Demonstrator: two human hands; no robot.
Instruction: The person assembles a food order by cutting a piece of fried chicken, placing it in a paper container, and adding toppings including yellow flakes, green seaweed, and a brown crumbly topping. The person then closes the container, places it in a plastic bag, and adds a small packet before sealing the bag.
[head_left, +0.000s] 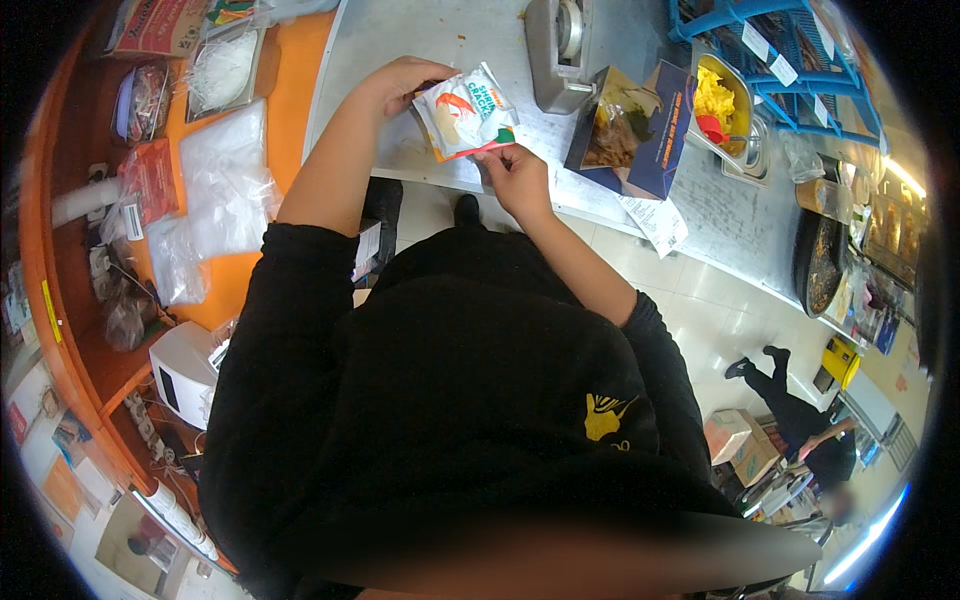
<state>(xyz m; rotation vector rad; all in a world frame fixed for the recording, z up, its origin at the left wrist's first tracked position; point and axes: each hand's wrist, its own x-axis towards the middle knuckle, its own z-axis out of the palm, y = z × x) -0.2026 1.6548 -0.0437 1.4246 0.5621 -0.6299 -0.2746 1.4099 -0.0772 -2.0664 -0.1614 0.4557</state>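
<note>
A white snack packet (467, 112) with a shrimp picture and orange and green edges is held up over the front of the metal counter (400, 35). My left hand (402, 84) closes on its upper left corner, with some fingers hidden behind it. At the lower edge, my right hand (517, 180) pinches the packet between thumb and fingers. Just right of the hands stands an open dark blue takeaway box (672, 115) with orange print. Brown food and something green show inside it. A printed paper slip (655, 225) hangs over the counter edge below the box.
A grey metal device (560, 60) stands behind the box. Farther right are a steel pan of yellow food (714, 98) and a blue wire rack (790, 70). Clear plastic bags (225, 165) lie on the orange surface at left. Another person (800, 420) stands at lower right.
</note>
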